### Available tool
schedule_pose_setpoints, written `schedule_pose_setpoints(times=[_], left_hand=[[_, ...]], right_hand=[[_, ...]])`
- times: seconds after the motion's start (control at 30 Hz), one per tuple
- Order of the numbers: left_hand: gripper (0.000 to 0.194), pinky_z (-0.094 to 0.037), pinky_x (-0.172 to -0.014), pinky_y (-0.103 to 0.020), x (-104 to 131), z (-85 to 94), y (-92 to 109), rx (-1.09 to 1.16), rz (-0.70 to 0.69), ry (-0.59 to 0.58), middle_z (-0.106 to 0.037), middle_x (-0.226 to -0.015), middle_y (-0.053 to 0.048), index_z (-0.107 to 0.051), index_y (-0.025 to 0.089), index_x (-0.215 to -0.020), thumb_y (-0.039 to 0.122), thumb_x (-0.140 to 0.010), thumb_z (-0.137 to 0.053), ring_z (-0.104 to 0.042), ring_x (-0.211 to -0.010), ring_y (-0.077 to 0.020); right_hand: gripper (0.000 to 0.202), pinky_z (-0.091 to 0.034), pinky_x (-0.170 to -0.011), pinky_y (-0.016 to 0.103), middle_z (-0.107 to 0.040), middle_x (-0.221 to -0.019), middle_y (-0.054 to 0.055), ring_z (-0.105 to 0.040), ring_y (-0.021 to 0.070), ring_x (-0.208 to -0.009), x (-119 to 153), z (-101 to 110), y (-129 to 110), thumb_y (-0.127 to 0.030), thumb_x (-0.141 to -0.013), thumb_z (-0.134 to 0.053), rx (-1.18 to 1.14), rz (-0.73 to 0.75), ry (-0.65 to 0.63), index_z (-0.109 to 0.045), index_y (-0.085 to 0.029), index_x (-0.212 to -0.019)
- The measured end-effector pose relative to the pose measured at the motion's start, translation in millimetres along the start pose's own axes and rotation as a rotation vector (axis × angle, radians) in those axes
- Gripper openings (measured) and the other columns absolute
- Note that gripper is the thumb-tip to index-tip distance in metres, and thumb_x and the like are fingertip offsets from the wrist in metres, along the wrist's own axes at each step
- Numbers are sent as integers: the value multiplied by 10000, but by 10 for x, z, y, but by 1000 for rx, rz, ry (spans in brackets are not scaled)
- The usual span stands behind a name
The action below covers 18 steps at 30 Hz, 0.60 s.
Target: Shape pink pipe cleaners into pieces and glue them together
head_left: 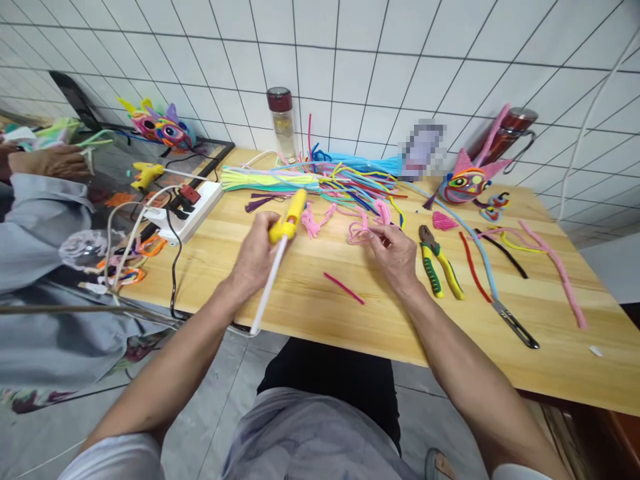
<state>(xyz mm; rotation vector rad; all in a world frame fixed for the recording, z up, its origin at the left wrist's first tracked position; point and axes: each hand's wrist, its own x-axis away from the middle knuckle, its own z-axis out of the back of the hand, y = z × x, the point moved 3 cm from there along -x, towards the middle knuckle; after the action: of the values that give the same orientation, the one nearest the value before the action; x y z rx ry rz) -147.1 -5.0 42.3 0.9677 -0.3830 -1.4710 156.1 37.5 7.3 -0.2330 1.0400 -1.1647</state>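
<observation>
My left hand is wrapped round a yellow hot glue gun, with a white glue stick jutting from its back towards me. My right hand pinches a looped pink pipe cleaner between thumb and fingers. Between the hands lies another bent pink pipe cleaner piece. A short magenta pipe cleaner rests on the wood in front of them. Just right of my right hand are pliers with green and yellow handles.
Behind my hands spreads a pile of coloured pipe cleaners beside a glass bottle. A colourful fish-like figure and thread snips are at right. At left are a power strip, cords, a second glue gun and a co-worker's hand.
</observation>
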Motion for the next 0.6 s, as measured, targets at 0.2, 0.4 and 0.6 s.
schedule_pose_setpoints(times=[0.2, 0.4, 0.6], left_hand=[[319, -469, -691, -295, 257, -595, 186, 137, -50, -288, -668, -911, 6, -539, 243, -1121, 428, -904, -682, -595, -756, -173], [317, -454, -646, -297, 412, -705, 245, 166, -15, -356, -677, -885, 17, -550, 250, -1128, 454, -922, -678, -592, -703, -167], [283, -486, -690, -307, 480, -784, 139, 157, -107, -331, -681, -912, -11, -561, 245, -1156, 392, -939, -668, -633, -796, -188]], right_hand=[[192, -591, -775, 365, -833, -891, 51, -736, 225, -760, -8, 40, 7, -347, -953, -662, 27, -36, 15, -823, -249, -982], [194, -611, -824, 398, -850, -962, 54, -774, 250, -823, -16, 54, -30, -309, -974, -638, 65, -8, 0, -827, -266, -972], [234, -589, -912, 406, -852, -1025, 71, -794, 265, -952, 1, 46, -62, -296, -1017, -589, 131, 56, -33, -820, -261, -1007]])
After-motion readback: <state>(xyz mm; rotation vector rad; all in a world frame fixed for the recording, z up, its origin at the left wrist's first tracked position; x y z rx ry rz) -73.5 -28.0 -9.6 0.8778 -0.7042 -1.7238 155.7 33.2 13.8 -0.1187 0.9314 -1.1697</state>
